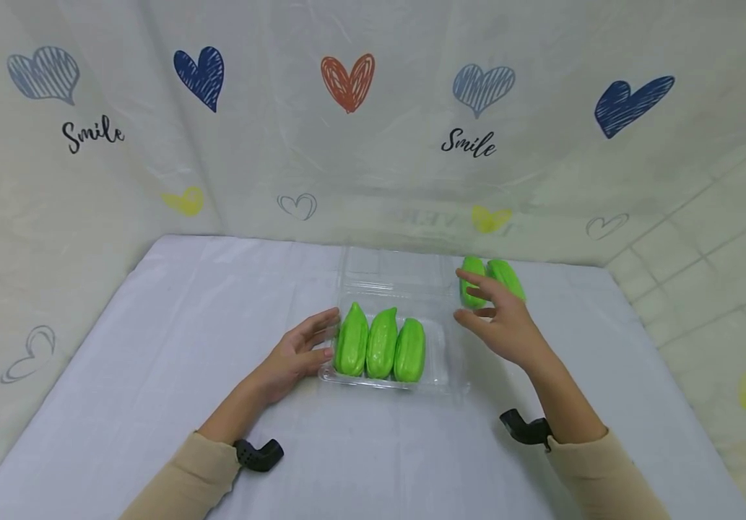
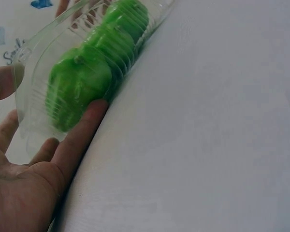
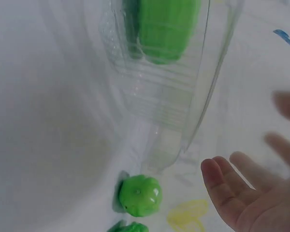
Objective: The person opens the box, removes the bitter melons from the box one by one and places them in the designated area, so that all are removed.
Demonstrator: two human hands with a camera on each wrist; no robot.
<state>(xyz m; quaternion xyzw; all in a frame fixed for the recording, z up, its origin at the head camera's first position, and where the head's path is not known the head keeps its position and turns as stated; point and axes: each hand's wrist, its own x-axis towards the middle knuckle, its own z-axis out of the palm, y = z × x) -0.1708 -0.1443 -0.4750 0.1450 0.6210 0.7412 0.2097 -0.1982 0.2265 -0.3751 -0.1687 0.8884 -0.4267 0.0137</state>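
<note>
A clear plastic clamshell box (image 1: 436, 350) lies with its lid (image 1: 398, 267) folded back, away from me. Three elongated, ribbed green toy vegetables (image 1: 382, 345) stand side by side in its base, toward the left. My left hand (image 1: 291, 361) rests at the box's left side, its straight, spread fingers touching the wall and rim. Right of the box, my right hand (image 1: 499, 321) hovers with fingers and thumb apart and nothing between them. Just beyond it lie two more green toy vegetables (image 1: 508, 278), one partly hidden by the fingers.
A white cloth (image 1: 217, 310) covers the table. Behind it hangs a pale curtain (image 1: 398, 173) printed with hearts and "Smile". Each wrist carries a black camera mount (image 1: 262, 456). Room remains inside the box, right of the three vegetables.
</note>
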